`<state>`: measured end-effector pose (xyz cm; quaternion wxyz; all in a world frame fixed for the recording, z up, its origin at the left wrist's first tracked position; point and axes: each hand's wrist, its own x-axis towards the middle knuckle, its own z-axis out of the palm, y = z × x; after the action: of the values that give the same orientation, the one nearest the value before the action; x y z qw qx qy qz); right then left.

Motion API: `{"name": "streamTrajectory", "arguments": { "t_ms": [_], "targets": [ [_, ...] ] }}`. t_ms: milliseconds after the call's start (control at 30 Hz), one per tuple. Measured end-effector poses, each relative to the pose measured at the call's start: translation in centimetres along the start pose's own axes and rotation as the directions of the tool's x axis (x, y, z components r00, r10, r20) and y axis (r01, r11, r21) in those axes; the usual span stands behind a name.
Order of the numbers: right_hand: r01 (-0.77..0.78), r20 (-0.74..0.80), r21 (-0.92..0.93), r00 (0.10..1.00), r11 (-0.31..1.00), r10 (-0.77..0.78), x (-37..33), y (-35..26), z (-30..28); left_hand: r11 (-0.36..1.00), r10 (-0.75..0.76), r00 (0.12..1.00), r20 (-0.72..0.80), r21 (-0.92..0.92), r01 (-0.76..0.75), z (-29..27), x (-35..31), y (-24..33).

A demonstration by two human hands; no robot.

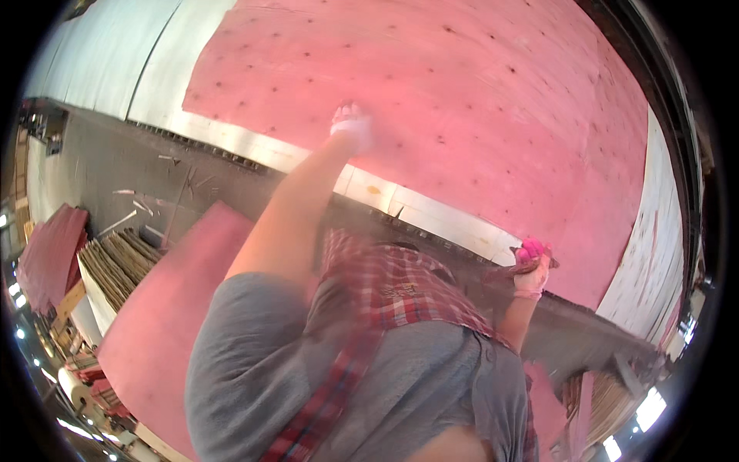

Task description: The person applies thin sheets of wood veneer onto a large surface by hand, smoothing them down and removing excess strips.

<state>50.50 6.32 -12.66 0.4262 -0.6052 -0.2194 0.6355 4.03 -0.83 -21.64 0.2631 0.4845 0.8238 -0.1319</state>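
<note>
The person's left hand (pixel 352 127), in a pale glove stained pink, is reaching out at the end of a bare, outstretched arm and is lying on the large pink-coated sheet of thin plywood (pixel 477 115), near that sheet's edge at about eleven o'clock from the middle of the view. Whether its fingers are curling over the edge or just pressing flat cannot be told. The right hand (pixel 531 269), gloved in white with bright pink fingertips, is sitting at about four o'clock and is clenching a dark, ragged bit of the sheet's lower edge. The pink sheet is filling the upper half of the view, from twelve to three o'clock, and is lying over a pale white board (pixel 431 208) whose rim is showing beneath it. A second flat pink sheet (pixel 165 316) is lying at eight o'clock, beside a stack of thin brown wooden veneers (pixel 115 266) at nine o'clock. The grey concrete floor (pixel 115 165) is showing at ten o'clock.
</note>
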Motion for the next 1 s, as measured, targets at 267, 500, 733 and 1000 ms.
{"name": "streamTrajectory", "arguments": {
  "t_ms": [267,500,733,1000],
  "targets": [
    [-0.094,0.862,0.201,0.491,0.975,-0.13,-1.0,1.0,10.2,-0.746,-0.478,0.878,0.017,-0.536,-0.396,0.7,-6.9,-4.9],
    [-0.516,0.87,-0.302,0.195,0.801,0.453,1.0,10.0,11.9,-0.632,-0.737,0.632,0.24,-0.578,-0.517,19.1,-33.8,0.9],
    [-0.25,0.738,-0.595,0.207,0.764,0.643,-1.6,12.8,11.4,-0.511,-0.653,-0.124,0.747,-0.555,-0.657,34.2,-56.1,13.6],
    [0.159,0.649,-0.745,-0.05,0.648,0.759,-15.7,16.4,13.9,-0.009,-0.639,-0.684,0.351,-0.893,-0.45,33.9,-69.0,6.9]
  ]
}}
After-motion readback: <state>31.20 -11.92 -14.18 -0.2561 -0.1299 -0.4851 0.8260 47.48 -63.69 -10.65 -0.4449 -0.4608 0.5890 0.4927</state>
